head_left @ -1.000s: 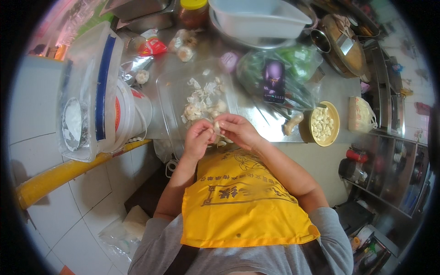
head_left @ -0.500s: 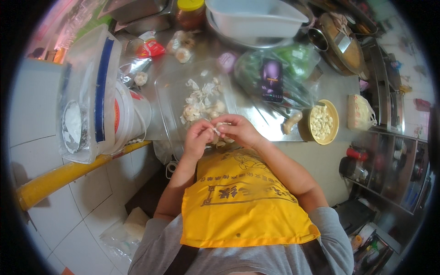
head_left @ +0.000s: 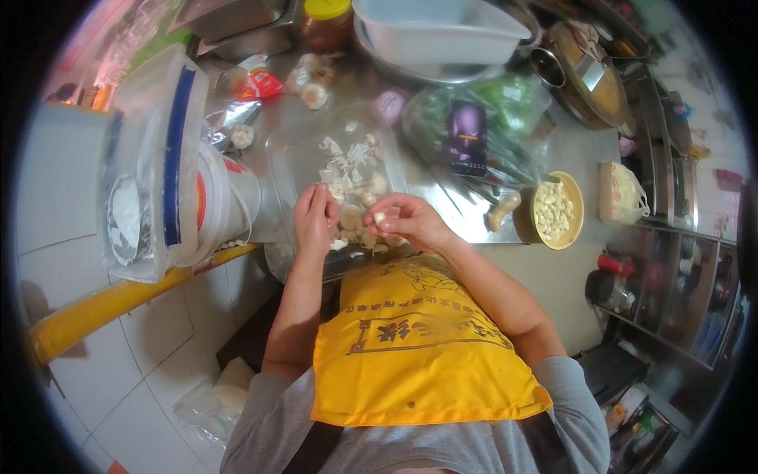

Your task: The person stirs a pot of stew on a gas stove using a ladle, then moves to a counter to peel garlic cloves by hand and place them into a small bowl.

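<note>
My right hand [head_left: 412, 224] pinches a pale garlic clove [head_left: 380, 217] between thumb and fingertips. My left hand [head_left: 316, 220] is held apart from it, fingers pressed together; whatever they may hold is hidden. Both hands are over the near side of a clear plastic tray [head_left: 288, 146]. Inside the tray lie papery garlic skins [head_left: 341, 164] and several unpeeled garlic cloves [head_left: 369, 189]. To the right, a yellow bowl [head_left: 579, 212] is partly filled with peeled garlic cloves [head_left: 553, 210].
A ginger root [head_left: 503, 210] lies left of the bowl. Beyond it, a phone [head_left: 467, 138] rests on a plastic bag of green vegetables [head_left: 430, 118]. A white bucket [head_left: 246, 193] stands left of the tray. At the back are a white tub [head_left: 442, 35] and a yellow-lidded jar [head_left: 326, 30].
My hands have parted: the left moved left, away from the right. The clove now shows in the right hand's fingertips, where before both hands' fingers met around it.
</note>
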Tool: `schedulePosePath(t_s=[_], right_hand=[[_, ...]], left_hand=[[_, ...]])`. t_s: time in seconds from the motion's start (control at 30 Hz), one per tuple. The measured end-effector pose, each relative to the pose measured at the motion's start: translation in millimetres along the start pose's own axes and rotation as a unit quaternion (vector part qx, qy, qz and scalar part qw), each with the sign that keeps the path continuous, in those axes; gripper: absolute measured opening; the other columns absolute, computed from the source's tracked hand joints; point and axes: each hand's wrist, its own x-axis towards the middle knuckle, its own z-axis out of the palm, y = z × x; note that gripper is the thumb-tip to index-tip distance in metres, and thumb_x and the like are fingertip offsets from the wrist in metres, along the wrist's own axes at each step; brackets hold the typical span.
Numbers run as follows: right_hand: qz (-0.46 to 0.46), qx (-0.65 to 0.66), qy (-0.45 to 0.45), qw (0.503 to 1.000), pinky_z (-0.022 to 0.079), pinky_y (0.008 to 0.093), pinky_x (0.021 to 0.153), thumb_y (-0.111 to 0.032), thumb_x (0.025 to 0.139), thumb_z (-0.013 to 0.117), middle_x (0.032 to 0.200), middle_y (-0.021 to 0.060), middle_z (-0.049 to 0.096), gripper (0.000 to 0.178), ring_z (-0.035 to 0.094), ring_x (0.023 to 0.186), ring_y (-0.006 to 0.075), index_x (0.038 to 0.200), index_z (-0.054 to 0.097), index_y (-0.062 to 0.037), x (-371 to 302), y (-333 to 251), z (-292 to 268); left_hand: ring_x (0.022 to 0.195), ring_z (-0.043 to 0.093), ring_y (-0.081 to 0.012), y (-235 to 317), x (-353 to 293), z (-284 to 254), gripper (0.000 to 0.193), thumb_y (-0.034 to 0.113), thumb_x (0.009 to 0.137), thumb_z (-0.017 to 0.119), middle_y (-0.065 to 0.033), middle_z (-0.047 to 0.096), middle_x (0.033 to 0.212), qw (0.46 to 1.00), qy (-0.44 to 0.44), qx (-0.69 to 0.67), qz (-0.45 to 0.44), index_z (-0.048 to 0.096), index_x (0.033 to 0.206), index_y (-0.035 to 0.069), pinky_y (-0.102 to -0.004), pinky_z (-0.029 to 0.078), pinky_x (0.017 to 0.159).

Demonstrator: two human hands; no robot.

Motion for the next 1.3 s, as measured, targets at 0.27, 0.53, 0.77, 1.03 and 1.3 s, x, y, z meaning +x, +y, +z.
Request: schedulePosePath(t_s=[0.27,0.53,0.77,1.03,1.3], right_hand=[[-0.046,-0.176,0.047,0.982,0.047,0.0203,0.064,-0.002,0.079,0.065,0.082,0.0019,0.058,0.023,0.055,0.071,0.0066,0.100,0.055,-0.0026,-2.3,-2.4,3.8],[-0.125,-0.386,0.110,0.907,0.046,0.0208,0.063,-0.008,0.076,0.070,0.079,0.0011,0.056,0.024,0.052,0.069,0.0066,0.094,0.055,-0.0023,-5.3,-8.5,17.9],[-0.105,-0.287,0.096,0.947,0.046,0.0210,0.063,-0.007,0.078,0.068,0.080,0.0005,0.056,0.022,0.053,0.070,0.0065,0.095,0.054,-0.0033,-7.4,-2.7,13.0],[-0.116,-0.036,0.059,0.991,0.047,0.0230,0.072,0.000,0.082,0.059,0.094,0.0052,0.058,0.022,0.056,0.083,0.0102,0.103,0.052,-0.0026,-8.0,10.0,-2.2],[-0.043,0.055,0.042,0.997,0.048,0.0255,0.069,-0.011,0.089,0.052,0.103,0.0121,0.059,0.032,0.059,0.084,0.0166,0.120,0.047,-0.0037,-36.3,-14.7,-24.9]], left_hand=[[0.067,0.049,-0.0065,-6.9,-13.7,23.4,0.009,0.004,0.082,0.060,0.0001,0.053,0.075,0.959,-0.012,0.235,0.156,0.054,0.089,0.003,-0.0199,0.041,0.060],[0.070,0.052,-0.0054,-8.5,-34.5,41.1,0.007,0.006,0.083,0.059,0.0007,0.055,0.077,0.974,-0.080,0.184,0.109,0.054,0.084,0.002,-0.0203,0.043,0.063],[0.066,0.049,-0.0050,-4.9,-35.5,42.1,0.006,0.006,0.084,0.057,0.0014,0.053,0.072,0.963,-0.091,0.226,0.118,0.054,0.081,0.001,-0.0198,0.041,0.059],[0.067,0.047,-0.0036,-8.8,-36.8,40.2,0.004,0.004,0.086,0.053,0.0015,0.053,0.076,0.960,-0.113,0.227,0.115,0.051,0.084,0.002,-0.0180,0.038,0.059],[0.056,0.046,-0.0055,-4.6,-13.1,27.3,0.005,0.007,0.089,0.051,-0.0011,0.054,0.070,0.994,0.001,0.097,0.050,0.051,0.085,0.004,-0.0184,0.038,0.050]])
